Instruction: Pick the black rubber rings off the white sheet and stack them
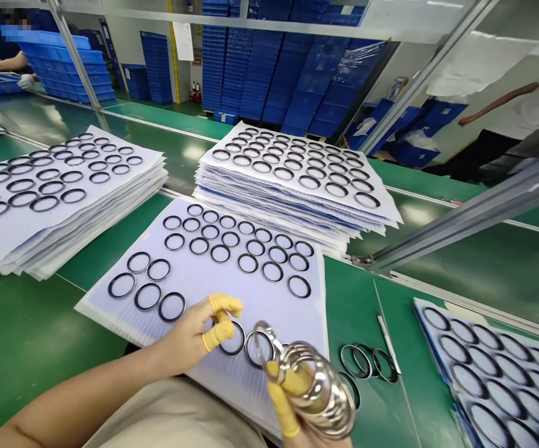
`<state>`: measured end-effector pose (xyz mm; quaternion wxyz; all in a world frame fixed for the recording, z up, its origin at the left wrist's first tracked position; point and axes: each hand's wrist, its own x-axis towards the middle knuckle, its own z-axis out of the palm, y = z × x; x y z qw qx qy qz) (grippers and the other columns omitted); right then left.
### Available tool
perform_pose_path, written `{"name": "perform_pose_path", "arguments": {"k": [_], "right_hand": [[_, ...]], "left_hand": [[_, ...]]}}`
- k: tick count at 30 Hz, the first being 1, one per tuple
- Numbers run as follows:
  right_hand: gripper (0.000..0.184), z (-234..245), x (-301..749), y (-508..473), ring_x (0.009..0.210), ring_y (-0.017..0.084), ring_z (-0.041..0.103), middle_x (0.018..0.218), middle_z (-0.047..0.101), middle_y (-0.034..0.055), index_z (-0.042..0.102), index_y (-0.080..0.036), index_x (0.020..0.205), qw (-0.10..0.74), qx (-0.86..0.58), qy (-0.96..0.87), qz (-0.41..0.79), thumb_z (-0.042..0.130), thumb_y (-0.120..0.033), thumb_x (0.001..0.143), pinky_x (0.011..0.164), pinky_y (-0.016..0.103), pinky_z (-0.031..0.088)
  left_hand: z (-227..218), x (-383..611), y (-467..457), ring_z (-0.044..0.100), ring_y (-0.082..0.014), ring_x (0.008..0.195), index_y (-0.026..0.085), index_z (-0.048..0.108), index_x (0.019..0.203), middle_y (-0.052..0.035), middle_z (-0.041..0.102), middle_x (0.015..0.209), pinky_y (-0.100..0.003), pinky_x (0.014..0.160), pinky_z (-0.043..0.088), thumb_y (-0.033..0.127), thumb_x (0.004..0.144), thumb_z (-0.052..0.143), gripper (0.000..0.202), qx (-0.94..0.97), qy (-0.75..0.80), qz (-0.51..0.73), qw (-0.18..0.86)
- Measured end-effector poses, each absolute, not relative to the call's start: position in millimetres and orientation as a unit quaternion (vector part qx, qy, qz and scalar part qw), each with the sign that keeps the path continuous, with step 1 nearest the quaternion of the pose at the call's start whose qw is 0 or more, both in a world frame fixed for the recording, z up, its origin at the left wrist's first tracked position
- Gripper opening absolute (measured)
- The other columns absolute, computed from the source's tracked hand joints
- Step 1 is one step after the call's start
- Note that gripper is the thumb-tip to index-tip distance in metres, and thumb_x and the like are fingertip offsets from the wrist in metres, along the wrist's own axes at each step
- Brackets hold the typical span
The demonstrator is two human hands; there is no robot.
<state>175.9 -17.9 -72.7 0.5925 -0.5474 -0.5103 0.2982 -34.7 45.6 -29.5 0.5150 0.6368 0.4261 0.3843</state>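
My right hand, with yellow finger covers, is closed around a bundle of shiny metal rings. One ring stands out at the bundle's left end, near the fingertips. My left hand, also in yellow finger covers, is over the near part of a white sheet. Its thumb and forefinger are curled with a gap between their tips, beside a dark-edged ring that they partly hide. Another ring lies to the right, below the bundle. Several more rings lie in rows on the sheet.
Stacked sheets bearing rings stand at left and behind. Several loose rings and a thin, pen-like stick lie on the green table. Another ring-covered sheet is at right. A metal post slants across. Other people are beyond.
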Motion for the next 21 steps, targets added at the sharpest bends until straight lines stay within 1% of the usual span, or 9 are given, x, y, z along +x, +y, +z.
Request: {"name": "perform_pose_path", "arguments": {"k": [2, 3, 5, 7, 9, 12, 16, 19, 21], "right_hand": [[0.024, -69.7, 210.0, 7.5, 0.075, 0.029, 0.071, 0.083, 0.079, 0.0052, 0.077, -0.028, 0.085, 0.578, -0.572, -0.543, 0.208, 0.083, -0.023, 0.062, 0.075, 0.044, 0.057], [0.018, -68.4, 229.0, 23.2, 0.077, 0.03, 0.071, 0.085, 0.078, 0.007, 0.077, -0.024, 0.086, 0.514, -0.615, -0.584, 0.128, 0.079, -0.026, 0.068, 0.076, 0.044, 0.056], [0.019, -68.9, 267.0, 56.3, 0.088, 0.032, 0.07, 0.092, 0.077, 0.0104, 0.075, -0.018, 0.092, 0.253, -0.774, -0.58, 0.004, 0.066, -0.031, 0.082, 0.078, 0.043, 0.054], [0.025, -75.9, 299.6, 86.3, 0.087, 0.036, 0.069, 0.087, 0.076, 0.017, 0.074, -0.009, 0.089, 0.176, -0.818, -0.548, -0.01, 0.062, -0.03, 0.085, 0.076, 0.046, 0.053], [0.035, -88.5, 322.2, 109.4, 0.083, 0.035, 0.069, 0.08, 0.073, 0.02, 0.071, -0.004, 0.081, 0.124, -0.846, -0.518, -0.004, 0.059, -0.037, 0.087, 0.071, 0.046, 0.054], [0.025, -109.6, 337.2, 131.9, 0.083, 0.021, 0.067, 0.092, 0.07, 0.007, 0.065, -0.013, 0.094, 0.074, -0.862, -0.501, 0.023, 0.056, -0.036, 0.092, 0.076, 0.041, 0.054], [0.024, -124.1, 340.6, 148.9, 0.086, 0.02, 0.066, 0.101, 0.067, 0.006, 0.062, -0.014, 0.103, 0.07, -0.871, -0.481, 0.068, 0.056, -0.035, 0.092, 0.077, 0.04, 0.054], [0.024, -123.8, 344.9, 152.0, 0.081, 0.018, 0.066, 0.095, 0.069, 0.005, 0.064, -0.015, 0.096, 0.108, -0.881, -0.45, 0.098, 0.055, -0.038, 0.092, 0.075, 0.038, 0.054], [0.028, -121.0, 348.9, 146.1, 0.072, 0.02, 0.067, 0.081, 0.071, 0.0064, 0.067, -0.015, 0.081, 0.158, -0.879, -0.435, 0.115, 0.056, -0.039, 0.09, 0.069, 0.037, 0.054]], "left_hand": [[-32.3, -50.3, 50.0, 0.059, -0.0181, 0.086, 0.02, 0.057, 0.114, -0.0064, 0.062, 0.096, -0.034, 0.085, 0.046, 0.04, 0.091, 0.049, 0.031, 0.69, 0.497, 0.352, 0.392], [-34.7, -60.2, 52.9, 0.059, -0.0196, 0.089, 0.019, 0.058, 0.113, -0.0068, 0.062, 0.098, -0.035, 0.087, 0.045, 0.038, 0.09, 0.05, 0.03, 0.706, 0.528, 0.33, 0.336], [-42.6, -83.4, 59.6, 0.059, -0.0236, 0.1, 0.02, 0.06, 0.111, -0.009, 0.06, 0.114, -0.037, 0.091, 0.044, 0.038, 0.09, 0.048, 0.03, 0.72, 0.588, 0.278, 0.241], [-54.3, -108.5, 66.6, 0.057, -0.0279, 0.107, 0.018, 0.061, 0.109, -0.0114, 0.057, 0.122, -0.04, 0.093, 0.043, 0.039, 0.089, 0.046, 0.033, 0.725, 0.629, 0.233, 0.157], [-67.9, -131.5, 72.4, 0.059, -0.0295, 0.101, 0.016, 0.062, 0.105, -0.013, 0.059, 0.118, -0.042, 0.088, 0.045, 0.039, 0.088, 0.046, 0.033, 0.724, 0.656, 0.189, 0.101], [-83.3, -154.4, 76.6, 0.061, -0.0304, 0.096, 0.018, 0.063, 0.093, -0.0113, 0.063, 0.107, -0.042, 0.082, 0.046, 0.04, 0.086, 0.049, 0.028, 0.726, 0.668, 0.154, 0.061], [-85.0, -159.7, 78.4, 0.06, -0.0286, 0.089, 0.02, 0.062, 0.082, -0.0077, 0.065, 0.096, -0.04, 0.077, 0.046, 0.039, 0.083, 0.053, 0.021, 0.734, 0.663, 0.129, 0.073], [-78.9, -156.2, 81.0, 0.059, -0.0277, 0.083, 0.02, 0.059, 0.077, -0.0078, 0.064, 0.09, -0.041, 0.078, 0.045, 0.031, 0.082, 0.052, 0.015, 0.729, 0.666, 0.129, 0.094], [-75.5, -155.4, 83.5, 0.057, -0.0283, 0.083, 0.02, 0.056, 0.077, -0.0088, 0.062, 0.088, -0.042, 0.078, 0.044, 0.027, 0.081, 0.05, 0.01, 0.714, 0.674, 0.149, 0.119]]}}
